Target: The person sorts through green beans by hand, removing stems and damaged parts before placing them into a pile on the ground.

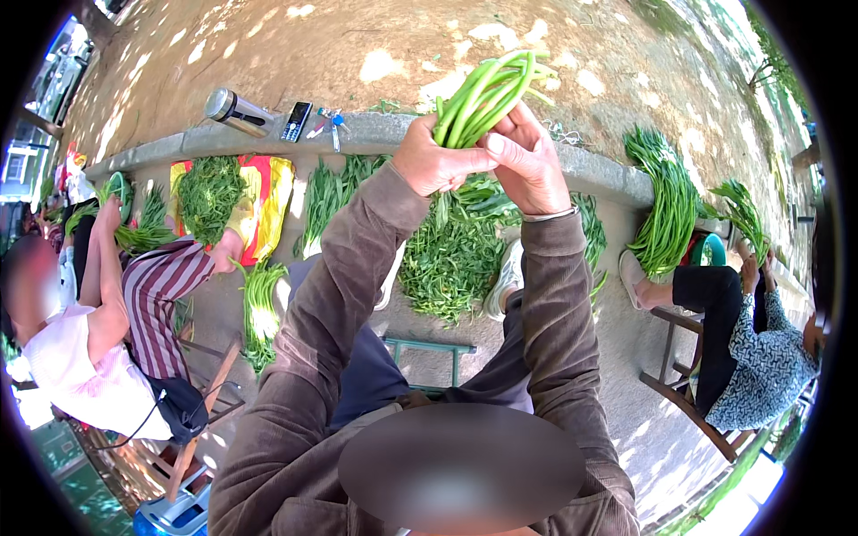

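Note:
Both of my hands meet around a bundle of long green vegetable stems, raised above the stone curb. My left hand has the stems' lower end between thumb and fingers. From the right, my right hand closes on the same bundle, its thumb touching my left thumb. Below my hands, a heap of loose green leaves lies on the pavement between my shoes. Leafy greens are laid beside it on the left, and a bunch of stems rests farther left.
On the stone curb are a steel thermos, a keypad phone and keys. A person sits at the left near leaves on a red-and-yellow bag. Another person sits at the right beside piled stems.

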`<state>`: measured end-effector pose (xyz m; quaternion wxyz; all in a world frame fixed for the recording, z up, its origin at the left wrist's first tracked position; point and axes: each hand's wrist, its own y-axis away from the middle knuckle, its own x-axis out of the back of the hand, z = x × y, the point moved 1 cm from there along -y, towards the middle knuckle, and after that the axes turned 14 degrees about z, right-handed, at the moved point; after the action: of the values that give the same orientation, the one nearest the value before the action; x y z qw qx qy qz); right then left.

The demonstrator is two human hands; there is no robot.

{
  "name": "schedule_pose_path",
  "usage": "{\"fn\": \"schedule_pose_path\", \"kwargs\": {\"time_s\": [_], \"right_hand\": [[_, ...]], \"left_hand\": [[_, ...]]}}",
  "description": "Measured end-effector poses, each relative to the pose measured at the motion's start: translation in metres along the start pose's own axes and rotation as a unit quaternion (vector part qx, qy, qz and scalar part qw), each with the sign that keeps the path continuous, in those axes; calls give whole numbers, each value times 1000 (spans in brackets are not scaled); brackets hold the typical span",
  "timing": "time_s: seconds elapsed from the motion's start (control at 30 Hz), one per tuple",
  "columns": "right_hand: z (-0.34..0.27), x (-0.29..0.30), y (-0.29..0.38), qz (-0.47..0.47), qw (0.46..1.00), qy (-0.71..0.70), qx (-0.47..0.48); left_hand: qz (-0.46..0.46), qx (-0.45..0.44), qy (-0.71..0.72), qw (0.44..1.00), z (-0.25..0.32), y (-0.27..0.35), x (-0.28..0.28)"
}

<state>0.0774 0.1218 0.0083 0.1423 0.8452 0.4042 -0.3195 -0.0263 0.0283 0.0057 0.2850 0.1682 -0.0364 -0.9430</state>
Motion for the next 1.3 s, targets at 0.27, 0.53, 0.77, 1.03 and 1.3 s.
{"fn": "schedule_pose_path", "kwargs": {"time_s": [0.27,0.53,0.77,1.03,1.3], "right_hand": [[2,11,1,41,998,-41,13],[4,6,-2,134,987,50,73],[1,7,0,175,967,144,114],[-11,16,-1,220,938,209,168],[-7,22,7,179,806,478,299]], "left_hand": [[-20,6,52,998,8,7,4],[-8,-2,45,999,10,7,5],[70,13,-20,997,3,3,4],[184,-42,-64,980,3,4,8],[204,-36,-103,973,4,5,7]]}}
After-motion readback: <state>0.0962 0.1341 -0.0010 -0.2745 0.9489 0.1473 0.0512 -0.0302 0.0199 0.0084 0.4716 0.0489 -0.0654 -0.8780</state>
